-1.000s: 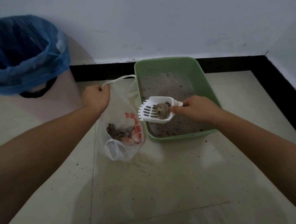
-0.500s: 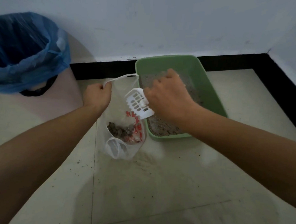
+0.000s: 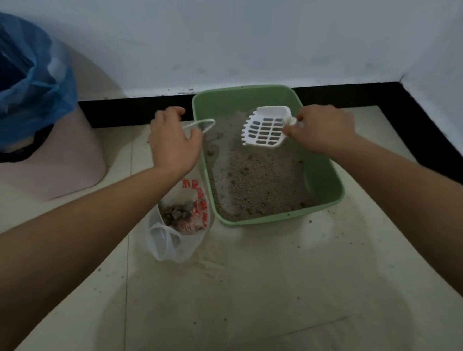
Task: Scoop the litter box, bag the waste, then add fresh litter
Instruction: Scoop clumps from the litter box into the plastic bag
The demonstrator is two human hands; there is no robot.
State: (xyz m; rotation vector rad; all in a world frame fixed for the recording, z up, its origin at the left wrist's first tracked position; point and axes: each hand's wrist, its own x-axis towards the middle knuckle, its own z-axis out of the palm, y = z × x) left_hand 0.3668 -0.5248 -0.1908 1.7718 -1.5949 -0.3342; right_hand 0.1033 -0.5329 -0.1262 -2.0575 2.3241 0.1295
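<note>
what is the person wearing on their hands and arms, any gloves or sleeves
Nothing visible: the left hand and right hand are ungloved, with no rings, watch or bracelets showing. Both forearms are bare to the frame edge, so no sleeve is in view.

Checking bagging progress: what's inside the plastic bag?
Brownish-grey clumps lie low in the bag, beside its red print. The left forearm covers the bag's upper part, so anything there is hidden.

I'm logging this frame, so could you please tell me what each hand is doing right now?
Left hand: holds the plastic bag by its handle.
Right hand: grips the empty scoop.
</note>
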